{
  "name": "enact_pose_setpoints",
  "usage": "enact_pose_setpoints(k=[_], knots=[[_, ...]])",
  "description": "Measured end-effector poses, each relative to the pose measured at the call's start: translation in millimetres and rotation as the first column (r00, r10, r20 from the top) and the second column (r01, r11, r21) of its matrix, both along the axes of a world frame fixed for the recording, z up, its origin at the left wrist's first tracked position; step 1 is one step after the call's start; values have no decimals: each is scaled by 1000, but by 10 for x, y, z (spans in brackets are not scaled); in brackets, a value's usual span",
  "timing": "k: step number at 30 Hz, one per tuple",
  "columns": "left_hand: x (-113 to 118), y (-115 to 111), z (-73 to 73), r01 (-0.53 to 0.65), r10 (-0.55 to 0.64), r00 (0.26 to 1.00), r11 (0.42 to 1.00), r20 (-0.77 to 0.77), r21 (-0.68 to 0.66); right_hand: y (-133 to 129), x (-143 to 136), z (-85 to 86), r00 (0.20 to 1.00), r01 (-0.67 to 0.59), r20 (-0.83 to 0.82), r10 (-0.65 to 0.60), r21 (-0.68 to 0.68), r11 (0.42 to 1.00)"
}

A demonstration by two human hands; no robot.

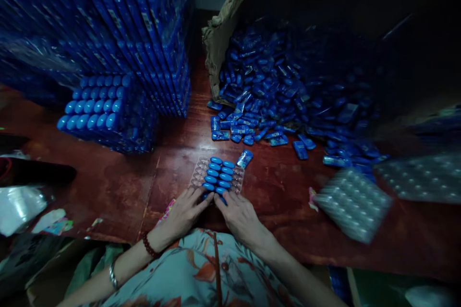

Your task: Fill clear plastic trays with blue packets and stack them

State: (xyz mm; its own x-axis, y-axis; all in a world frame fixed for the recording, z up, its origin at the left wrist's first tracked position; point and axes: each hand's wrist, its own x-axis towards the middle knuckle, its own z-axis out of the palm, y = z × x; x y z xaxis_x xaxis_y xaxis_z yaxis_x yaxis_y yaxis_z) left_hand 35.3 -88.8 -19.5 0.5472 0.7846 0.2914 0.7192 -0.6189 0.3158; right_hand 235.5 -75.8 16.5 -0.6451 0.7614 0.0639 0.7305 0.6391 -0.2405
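A clear plastic tray (236, 180) with rows of molded hollows lies on the table before me. Two columns of small blue oval-topped packs (213, 172) stand in its middle, while the hollows at both sides show bare. At the tray's near end, my left hand (185, 210) has its fingers bent around a blue pack in the left column. My right hand (240, 213) does likewise at the right column, its thumb close to the left one. The fingers partly cover these nearest packs. One loose blue pack (245, 159) lies against the tray's far right corner.
A torn cardboard box (213, 53) spills a heap of loose blue packs (266, 91) onto the reddish table (281, 177). Tall stacks of wrapped blue packs (158, 43) rise at left, with a smaller block (97, 105) in front. Clear empty trays (356, 204) lie at right.
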Motion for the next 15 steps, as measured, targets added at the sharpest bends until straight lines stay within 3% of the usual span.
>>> enact_pose_setpoints(k=[3, 5, 7, 9, 11, 13, 15], knots=[[-2, 78, 69, -127, 123, 985, 992, 123, 26, 63, 151, -159, 971, 66, -235, -52, 52, 996], [101, 191, 133, -194, 190, 968, 981, 163, 7, 201, 268, -253, 899, 228, -394, -193, 43, 973], [275, 321, 165, -179, 179, 980, 984, 89, -11, 421, 362, -309, 808, 429, -436, -396, -25, 903], [470, 434, 154, -139, 138, 990, 989, -31, -39, 676, 420, -325, 743, 586, -332, -580, -93, 805], [626, 511, 123, -139, 131, 986, 988, -99, -75, 905, 454, -325, 729, 651, -165, -665, -135, 747], [700, 576, 109, -133, 124, 989, 985, -86, -113, 1067, 483, -344, 761, 634, -20, -648, -192, 750], [684, 680, 126, -114, 114, 993, 981, -8, -156, 1159, 521, -403, 794, 593, 24, -607, -250, 766]])
